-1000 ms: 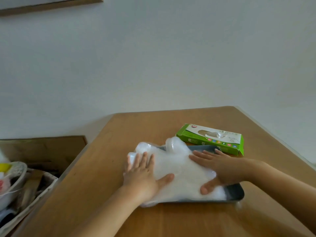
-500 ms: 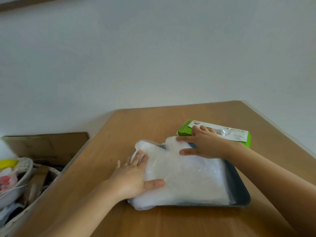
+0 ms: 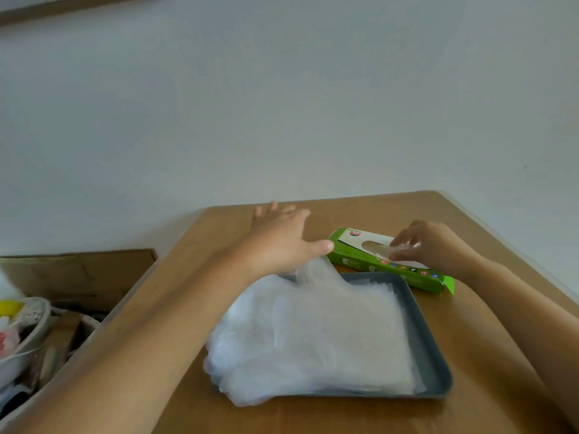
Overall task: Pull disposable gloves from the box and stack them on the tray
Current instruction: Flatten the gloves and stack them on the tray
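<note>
- Whereas 0.5 s ago our left hand [image 3: 279,242] pressed the glove stack [image 3: 313,333], we now see it off the stack, fingers straight and spread, thumb near the green box [image 3: 351,255].
- Our right hand [image 3: 438,249] has moved to the box's opening and pinches 1 clear glove [image 3: 398,249] there.
- The glove stack lies on the grey tray [image 3: 423,339], overhanging its left edge.
- The box sits just behind the tray.

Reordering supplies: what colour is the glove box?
The box is bright green with a white top panel; the head view shows it.
</note>
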{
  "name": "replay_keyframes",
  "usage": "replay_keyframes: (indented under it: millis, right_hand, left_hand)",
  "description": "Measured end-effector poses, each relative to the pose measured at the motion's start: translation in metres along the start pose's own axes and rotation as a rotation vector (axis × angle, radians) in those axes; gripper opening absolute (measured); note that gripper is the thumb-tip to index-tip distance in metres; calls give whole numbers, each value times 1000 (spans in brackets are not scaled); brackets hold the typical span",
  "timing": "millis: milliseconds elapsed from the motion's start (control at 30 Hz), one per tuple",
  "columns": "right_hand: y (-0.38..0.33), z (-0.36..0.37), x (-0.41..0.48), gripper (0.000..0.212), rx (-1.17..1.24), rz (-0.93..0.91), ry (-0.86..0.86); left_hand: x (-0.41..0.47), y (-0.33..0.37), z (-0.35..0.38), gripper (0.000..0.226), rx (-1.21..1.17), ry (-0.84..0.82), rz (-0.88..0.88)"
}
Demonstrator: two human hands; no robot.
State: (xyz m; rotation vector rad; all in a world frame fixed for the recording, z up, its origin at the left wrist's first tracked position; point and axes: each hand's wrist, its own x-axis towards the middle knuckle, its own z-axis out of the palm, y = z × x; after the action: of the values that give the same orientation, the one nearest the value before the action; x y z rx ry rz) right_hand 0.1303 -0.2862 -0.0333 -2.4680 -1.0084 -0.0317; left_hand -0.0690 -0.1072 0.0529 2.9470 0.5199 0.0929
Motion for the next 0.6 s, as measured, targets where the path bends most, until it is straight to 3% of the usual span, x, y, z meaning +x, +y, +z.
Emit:
replay_keyframes:
  millis: [67,200,367,500,600]
  right_hand:
    - [0,4,2,7,11,-14,45]
    - [-2,13,6,15,-121,-7,78]
    - [-3,13,2,13,-206,-228,-14]
    - [-3,13,6,27,-224,-133,-157]
    - [-5,18,12,19,-117,-58,-82]
  left_hand:
    - [14,18,1,75,77,-7,78]
    - [30,47,13,72,86,-172,230]
    - [57,50,41,56,60,-314,171]
    - [72,41,59,52,40,-390,84]
    - [76,36,68,52,45,-420,94]
